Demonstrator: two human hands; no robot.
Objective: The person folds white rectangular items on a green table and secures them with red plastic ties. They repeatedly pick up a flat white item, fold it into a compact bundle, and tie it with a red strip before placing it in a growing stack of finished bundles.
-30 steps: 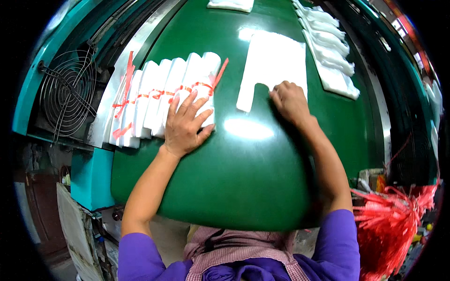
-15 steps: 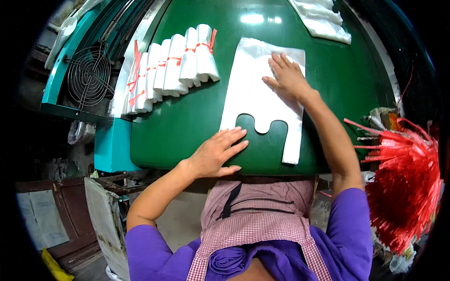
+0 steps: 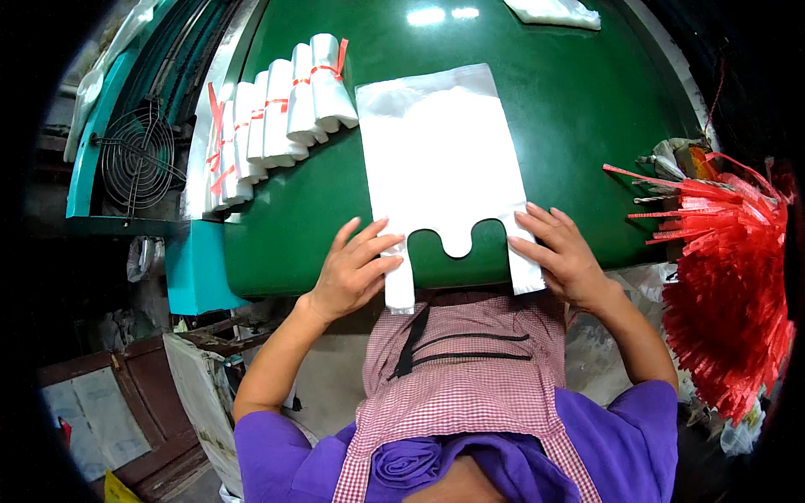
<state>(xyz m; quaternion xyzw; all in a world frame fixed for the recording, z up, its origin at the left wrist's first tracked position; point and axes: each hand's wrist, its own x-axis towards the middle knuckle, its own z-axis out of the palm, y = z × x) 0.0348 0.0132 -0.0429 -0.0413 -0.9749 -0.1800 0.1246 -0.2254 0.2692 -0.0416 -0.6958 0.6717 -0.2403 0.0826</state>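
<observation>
A flat stack of white plastic T-shirt bags (image 3: 440,159) lies on the green table, its two handle loops and middle tab pointing toward me. My left hand (image 3: 356,264) rests by the left handle, fingers stretched and apart over its outer edge. On the other side, my right hand (image 3: 563,250) touches the right handle with spread fingers, the thumb low beside it. Neither hand is closed round the bags. The left handle's tip hangs over the table's near edge.
Several rolled bag bundles tied with red ribbon (image 3: 285,105) lie at the left of the green table (image 3: 587,142). More white bags (image 3: 553,12) sit at the far edge. A thick bunch of red plastic strips (image 3: 725,302) hangs at the right; a round wire fan guard (image 3: 138,159) is at the left.
My right hand has come back from the top of the bag stack to its right handle. The stack has turned slightly and shifted toward me. My left hand has moved onto the left handle.
</observation>
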